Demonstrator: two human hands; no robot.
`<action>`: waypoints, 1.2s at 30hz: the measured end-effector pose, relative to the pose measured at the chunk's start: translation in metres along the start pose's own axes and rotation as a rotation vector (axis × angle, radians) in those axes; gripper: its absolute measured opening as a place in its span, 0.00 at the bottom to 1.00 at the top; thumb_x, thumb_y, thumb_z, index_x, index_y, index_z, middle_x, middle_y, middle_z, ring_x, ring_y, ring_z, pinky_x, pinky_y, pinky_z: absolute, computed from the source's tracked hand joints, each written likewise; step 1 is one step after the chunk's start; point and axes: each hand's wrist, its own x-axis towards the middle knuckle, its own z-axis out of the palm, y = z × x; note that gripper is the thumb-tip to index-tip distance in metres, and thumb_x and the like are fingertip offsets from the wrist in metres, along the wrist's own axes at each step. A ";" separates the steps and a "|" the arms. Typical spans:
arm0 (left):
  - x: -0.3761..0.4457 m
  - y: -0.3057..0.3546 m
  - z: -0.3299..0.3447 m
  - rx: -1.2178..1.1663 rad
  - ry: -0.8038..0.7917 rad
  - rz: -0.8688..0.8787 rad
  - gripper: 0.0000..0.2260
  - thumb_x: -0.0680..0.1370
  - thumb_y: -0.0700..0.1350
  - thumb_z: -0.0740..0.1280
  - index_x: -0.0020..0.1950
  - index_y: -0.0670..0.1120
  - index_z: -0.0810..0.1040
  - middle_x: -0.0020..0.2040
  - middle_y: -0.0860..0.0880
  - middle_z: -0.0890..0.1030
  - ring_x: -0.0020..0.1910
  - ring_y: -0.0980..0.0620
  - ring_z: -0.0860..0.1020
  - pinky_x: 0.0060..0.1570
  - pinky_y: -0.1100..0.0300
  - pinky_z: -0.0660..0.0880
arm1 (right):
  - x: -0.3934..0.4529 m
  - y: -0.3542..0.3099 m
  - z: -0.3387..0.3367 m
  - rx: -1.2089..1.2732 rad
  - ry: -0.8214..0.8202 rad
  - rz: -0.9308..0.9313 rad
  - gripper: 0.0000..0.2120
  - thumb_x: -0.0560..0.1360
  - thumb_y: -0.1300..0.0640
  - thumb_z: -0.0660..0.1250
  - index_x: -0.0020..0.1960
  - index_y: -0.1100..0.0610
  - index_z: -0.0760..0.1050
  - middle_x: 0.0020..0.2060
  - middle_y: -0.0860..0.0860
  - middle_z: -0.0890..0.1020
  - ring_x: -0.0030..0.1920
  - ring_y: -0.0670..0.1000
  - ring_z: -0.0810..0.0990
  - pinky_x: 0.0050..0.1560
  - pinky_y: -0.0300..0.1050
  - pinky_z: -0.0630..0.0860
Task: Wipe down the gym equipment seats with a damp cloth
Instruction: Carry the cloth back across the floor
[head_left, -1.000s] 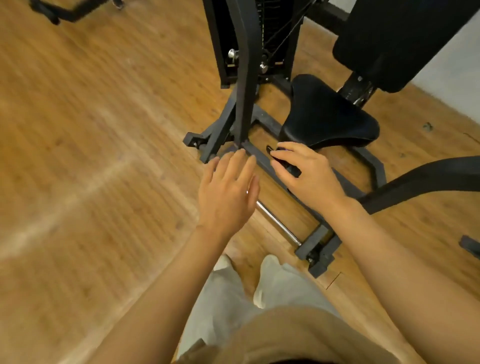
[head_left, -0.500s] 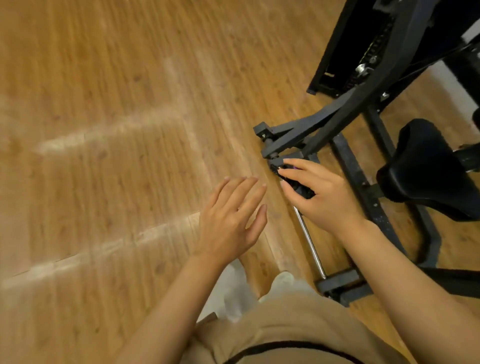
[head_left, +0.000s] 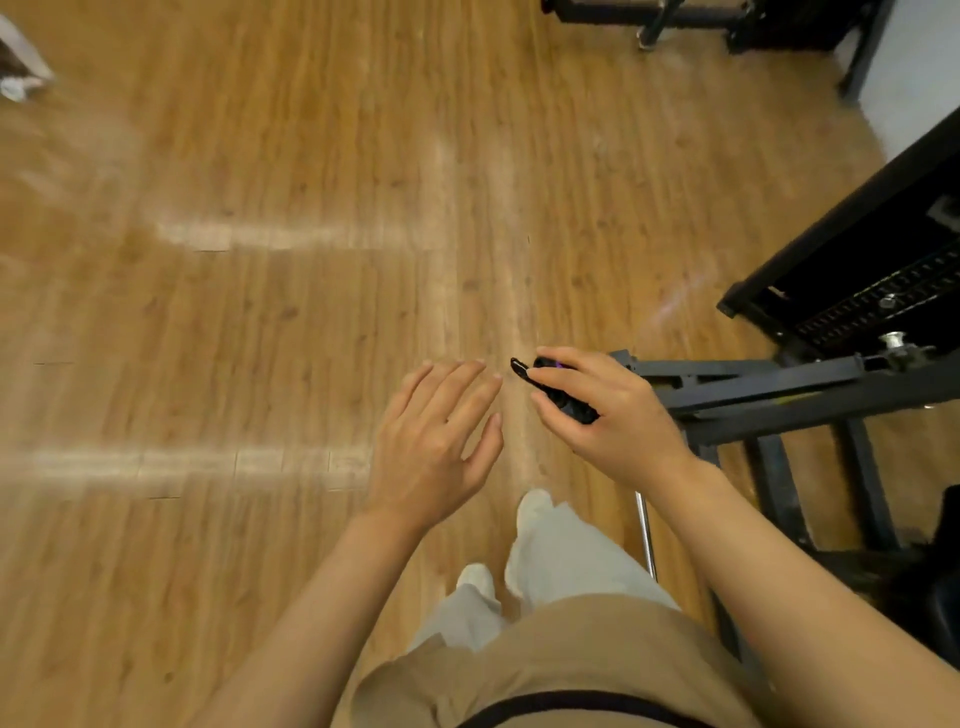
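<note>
Seat padding shows only as a dark sliver at the lower right edge (head_left: 948, 525), partly cut off by the frame; I cannot tell whether any of it has been wiped. Cloth: none visible in the head view, neither in hand nor on the floor.

My right hand (head_left: 613, 415) pinches a small black device (head_left: 563, 400) between thumb and curled fingers; what it is I cannot tell. My left hand (head_left: 436, 441) hangs just beside it, fingers straight and slightly spread, holding nothing.

Beyond the right hand lies the machine frame (head_left: 779, 395), dark steel, with a weight stack housing (head_left: 883, 270) behind it. Wooden floor (head_left: 260, 312) fills the rest, and a second piece of equipment (head_left: 701, 15) stands at the top edge.

Judgement: wiping of this seat is not under way. Remaining steps: obtain the damp cloth, turn toward the seat, wipe it.
</note>
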 end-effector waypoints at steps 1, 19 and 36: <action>0.009 -0.012 0.003 0.018 0.004 -0.011 0.13 0.80 0.46 0.67 0.60 0.42 0.83 0.60 0.45 0.82 0.60 0.46 0.80 0.65 0.48 0.73 | 0.018 0.008 0.007 0.014 -0.014 -0.017 0.12 0.76 0.56 0.72 0.55 0.63 0.84 0.55 0.56 0.84 0.55 0.51 0.81 0.61 0.39 0.75; 0.294 -0.239 0.096 0.253 0.096 -0.221 0.13 0.79 0.45 0.69 0.60 0.42 0.83 0.60 0.44 0.82 0.59 0.46 0.80 0.64 0.47 0.74 | 0.401 0.189 0.118 0.247 -0.241 -0.136 0.27 0.76 0.42 0.67 0.65 0.61 0.77 0.58 0.52 0.82 0.58 0.50 0.80 0.61 0.41 0.75; 0.583 -0.555 0.210 0.152 0.098 -0.128 0.14 0.79 0.47 0.67 0.60 0.41 0.82 0.60 0.44 0.82 0.59 0.46 0.79 0.68 0.51 0.69 | 0.760 0.345 0.240 0.084 -0.104 -0.204 0.20 0.76 0.47 0.69 0.57 0.64 0.81 0.56 0.56 0.83 0.56 0.54 0.82 0.59 0.47 0.77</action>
